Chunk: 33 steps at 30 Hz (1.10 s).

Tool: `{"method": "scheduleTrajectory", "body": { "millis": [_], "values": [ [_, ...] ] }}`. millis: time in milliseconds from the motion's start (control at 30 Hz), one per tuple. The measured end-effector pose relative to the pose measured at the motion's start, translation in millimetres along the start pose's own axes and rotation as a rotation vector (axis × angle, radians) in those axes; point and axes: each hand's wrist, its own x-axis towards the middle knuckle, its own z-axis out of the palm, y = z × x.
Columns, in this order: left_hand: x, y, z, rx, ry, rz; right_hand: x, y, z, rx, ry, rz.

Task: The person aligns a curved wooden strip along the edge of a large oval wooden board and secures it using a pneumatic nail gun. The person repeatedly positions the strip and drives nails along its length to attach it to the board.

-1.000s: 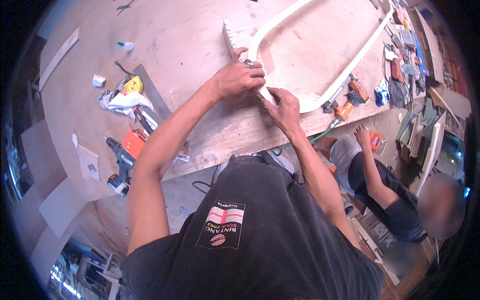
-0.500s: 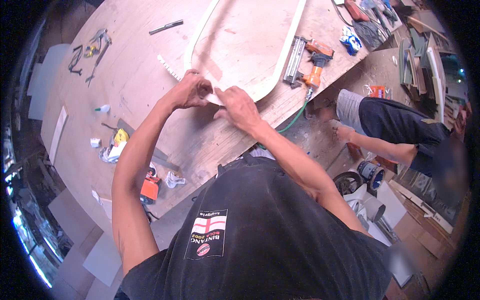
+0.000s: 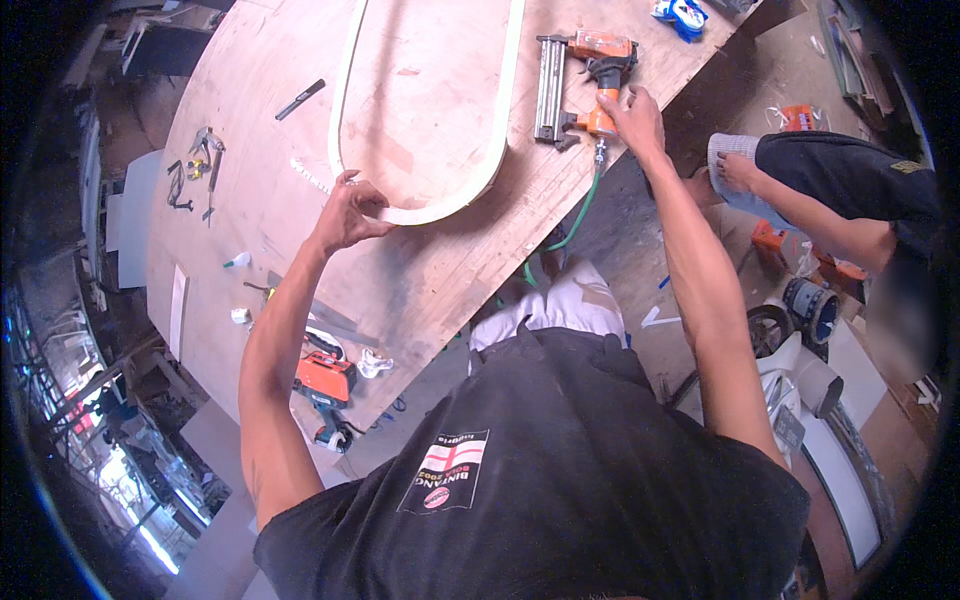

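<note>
My left hand (image 3: 352, 212) pinches the lower left bend of a pale curved strip (image 3: 450, 207), bent into a long rounded U on the wooden table. Its thumb and fingers close on the strip's edge. At the table's right side, my right hand (image 3: 637, 122) is at the handle of an orange and black nail gun (image 3: 603, 72). The thumb lies against the handle, while the other fingers are apart and not wrapped round it. The gun lies on its side with a green air hose (image 3: 583, 215) running off the edge.
A black marker (image 3: 300, 99) and hand tools (image 3: 207, 160) lie on the table (image 3: 250, 80). An orange power tool (image 3: 326, 375) sits by the near edge, beside crumpled white paper (image 3: 375, 364). A blue and white glove (image 3: 682, 17) lies far right. Another person's arm (image 3: 820, 210) is at right.
My right hand has left the strip and moved right to the nail gun's handle. The left hand stays on the strip. The whole view has shifted.
</note>
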Motion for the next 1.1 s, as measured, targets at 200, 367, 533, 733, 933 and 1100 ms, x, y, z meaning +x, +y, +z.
{"method": "scheduleTrajectory", "body": {
  "millis": [200,367,533,733,933,1100],
  "values": [
    [-7.9,3.8,-1.3,-0.004,-0.006,-0.020,20.5,-25.5,13.6,-0.100,-0.118,0.070],
    [-2.9,-9.3,4.9,0.000,0.035,0.059,29.0,-8.7,12.2,0.143,-0.136,0.114],
    [-10.5,-1.4,24.6,0.026,0.278,0.147,-73.9,-32.1,-25.5,0.268,0.179,-0.032],
    [-7.5,4.8,26.5,0.034,0.292,0.118,-224.4,-120.2,-104.6,0.577,0.065,0.202],
    [-3.1,8.9,40.9,-0.144,0.239,0.170,-304.4,-223.8,-85.6,0.597,-0.004,0.208],
    [-4.9,17.8,27.8,-0.150,0.099,0.076,-318.5,-238.2,-54.9,0.470,-0.334,0.247]
  ]
}}
